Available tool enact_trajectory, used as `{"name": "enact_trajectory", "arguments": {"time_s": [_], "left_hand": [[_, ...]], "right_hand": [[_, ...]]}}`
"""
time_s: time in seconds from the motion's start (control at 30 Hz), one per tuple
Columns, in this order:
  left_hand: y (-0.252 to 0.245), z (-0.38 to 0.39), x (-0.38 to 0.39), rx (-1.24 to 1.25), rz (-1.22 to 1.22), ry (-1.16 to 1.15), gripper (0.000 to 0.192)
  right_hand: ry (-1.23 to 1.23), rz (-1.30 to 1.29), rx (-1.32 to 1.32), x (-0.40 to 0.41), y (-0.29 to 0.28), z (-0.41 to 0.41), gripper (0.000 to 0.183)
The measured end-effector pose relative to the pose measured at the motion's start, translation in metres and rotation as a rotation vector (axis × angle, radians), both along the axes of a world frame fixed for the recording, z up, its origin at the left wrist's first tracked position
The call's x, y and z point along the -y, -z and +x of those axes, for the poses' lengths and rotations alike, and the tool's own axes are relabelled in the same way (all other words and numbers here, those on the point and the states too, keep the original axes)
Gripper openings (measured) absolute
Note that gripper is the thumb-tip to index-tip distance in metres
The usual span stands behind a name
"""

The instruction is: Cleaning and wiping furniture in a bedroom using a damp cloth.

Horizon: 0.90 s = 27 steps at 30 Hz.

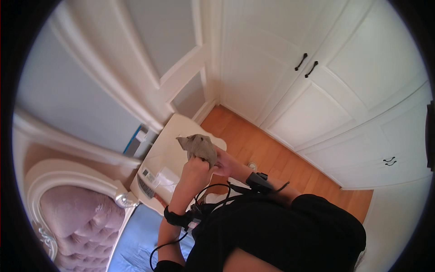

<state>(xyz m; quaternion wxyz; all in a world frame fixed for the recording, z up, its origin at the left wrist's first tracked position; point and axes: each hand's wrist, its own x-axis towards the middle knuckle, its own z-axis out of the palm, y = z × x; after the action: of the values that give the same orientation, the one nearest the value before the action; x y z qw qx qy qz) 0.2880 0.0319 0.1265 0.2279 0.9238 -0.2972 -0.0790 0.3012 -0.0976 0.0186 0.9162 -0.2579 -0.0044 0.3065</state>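
A grey-brown cloth [200,146] is bunched up in both hands above a cream bedside table [180,127]. My left hand [197,171] grips its near side with curled fingers. On the cloth's right side, my right hand [222,163] holds it from behind, its fingers partly hidden by the fabric. Below and left of the hands, a small remote control [147,173], a white packet or tissue [167,178] and a brush [145,188] with a reddish handle lie on the tabletop.
A tufted pink headboard [85,217] and blue bedding [136,238] are at lower left. White wardrobe doors [312,102] with black handles stand on the right, beyond the wooden floor [248,139]. A panelled wall borders the table. Black cables hang near both wrists.
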Motion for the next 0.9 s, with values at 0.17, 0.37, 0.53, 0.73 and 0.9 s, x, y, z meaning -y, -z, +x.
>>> {"name": "enact_trajectory", "arguments": {"time_s": [0.17, 0.37, 0.53, 0.73, 0.9], "left_hand": [[0.005, 0.024, 0.106, -0.011, -0.017, 0.227, 0.028], [0.01, 0.061, 0.247, 0.031, -0.184, 0.555, 0.029], [-0.006, 0.101, 0.289, -0.11, -0.313, 0.447, 0.032], [0.013, 0.125, 0.262, -0.289, -0.292, 0.268, 0.028], [0.02, 0.142, 0.241, -0.349, -0.302, 0.196, 0.027]], "right_hand": [[0.063, 0.181, -0.191, 0.11, -0.005, 0.019, 0.045], [0.672, -0.753, 0.616, 0.251, 0.051, 0.03, 0.048], [0.759, 0.264, -0.056, 0.344, -0.016, 0.038, 0.053], [1.208, 0.089, -0.072, 0.404, -0.074, 0.063, 0.047], [1.668, -0.869, 0.372, 0.428, -0.099, 0.145, 0.039]]}}
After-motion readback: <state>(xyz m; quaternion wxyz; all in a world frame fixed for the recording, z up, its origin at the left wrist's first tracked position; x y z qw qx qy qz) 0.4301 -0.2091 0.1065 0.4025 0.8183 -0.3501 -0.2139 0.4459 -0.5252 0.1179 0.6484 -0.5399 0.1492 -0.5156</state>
